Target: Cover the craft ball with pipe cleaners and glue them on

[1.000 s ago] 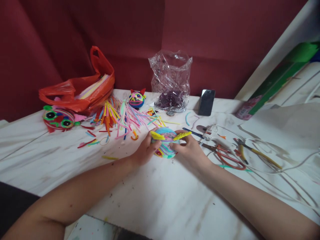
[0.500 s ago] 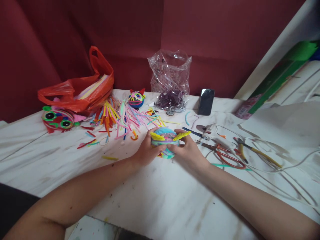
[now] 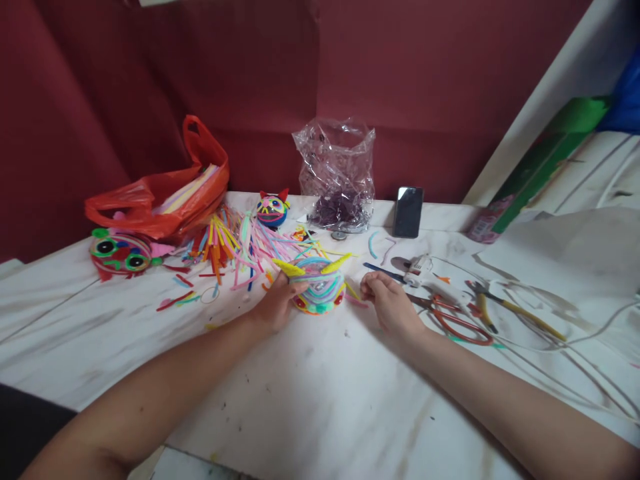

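A round craft piece [image 3: 319, 290] wrapped in pastel pipe cleaners, with two yellow horns and an orange rim, is at the middle of the marble table. My left hand [image 3: 280, 297] grips its left side, thumb over the near face beside the left horn. To the right of the piece, apart from it, my right hand [image 3: 384, 293] has its fingers curled together; whether something small is pinched there cannot be made out. Pink and yellow strips [image 3: 354, 297] lie between the piece and my right hand.
Left: a red plastic bag [image 3: 150, 200], a finished mask-like ball [image 3: 120, 253] and pipe cleaners [image 3: 250, 247]. Behind: a small blue ball [image 3: 271, 210], a clear bag [image 3: 340, 177] and a phone [image 3: 408, 213]. Right: a glue gun [image 3: 420, 270], scissors [image 3: 463, 327], pliers [image 3: 520, 312] and cables.
My right hand has let go of the craft piece and moved right, its fingers now curled. The piece has shifted left in my left hand and tilted, showing its orange rim and red spots.
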`<state>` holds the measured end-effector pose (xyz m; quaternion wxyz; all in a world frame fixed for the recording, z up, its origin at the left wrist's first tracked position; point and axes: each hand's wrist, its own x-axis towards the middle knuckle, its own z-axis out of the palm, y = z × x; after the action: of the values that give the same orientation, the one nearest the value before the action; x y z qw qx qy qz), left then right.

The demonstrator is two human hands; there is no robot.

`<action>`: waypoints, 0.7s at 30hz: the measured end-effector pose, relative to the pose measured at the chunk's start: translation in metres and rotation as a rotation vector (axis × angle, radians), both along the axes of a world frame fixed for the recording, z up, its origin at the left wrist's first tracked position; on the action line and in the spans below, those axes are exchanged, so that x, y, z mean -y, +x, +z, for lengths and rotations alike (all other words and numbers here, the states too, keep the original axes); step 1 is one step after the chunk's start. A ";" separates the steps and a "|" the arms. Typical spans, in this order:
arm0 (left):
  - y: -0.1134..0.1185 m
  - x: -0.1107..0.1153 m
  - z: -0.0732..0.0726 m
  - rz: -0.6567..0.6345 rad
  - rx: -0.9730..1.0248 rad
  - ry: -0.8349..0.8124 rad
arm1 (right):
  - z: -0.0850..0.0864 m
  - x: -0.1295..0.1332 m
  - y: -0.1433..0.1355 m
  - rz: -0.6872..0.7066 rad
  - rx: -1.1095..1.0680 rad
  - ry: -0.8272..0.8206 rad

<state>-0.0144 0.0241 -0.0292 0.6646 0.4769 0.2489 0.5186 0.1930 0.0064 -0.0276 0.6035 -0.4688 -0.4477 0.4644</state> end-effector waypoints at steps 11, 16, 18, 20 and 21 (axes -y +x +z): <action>-0.004 -0.006 -0.002 0.008 -0.033 0.047 | 0.003 0.006 -0.005 -0.005 0.243 0.025; -0.001 -0.003 -0.001 0.033 -0.028 0.052 | -0.001 0.007 -0.008 -0.062 0.281 0.085; 0.001 -0.001 0.000 0.034 -0.030 0.062 | -0.002 0.009 -0.011 -0.069 0.265 0.115; 0.002 0.001 0.001 0.041 -0.043 0.061 | -0.003 0.011 -0.012 -0.041 0.262 0.108; 0.003 0.001 0.001 0.048 -0.050 0.057 | -0.003 0.012 -0.012 -0.019 0.267 0.099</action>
<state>-0.0115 0.0226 -0.0277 0.6316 0.5022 0.2619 0.5294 0.1805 -0.0052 -0.0303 0.5654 -0.5001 -0.5419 0.3696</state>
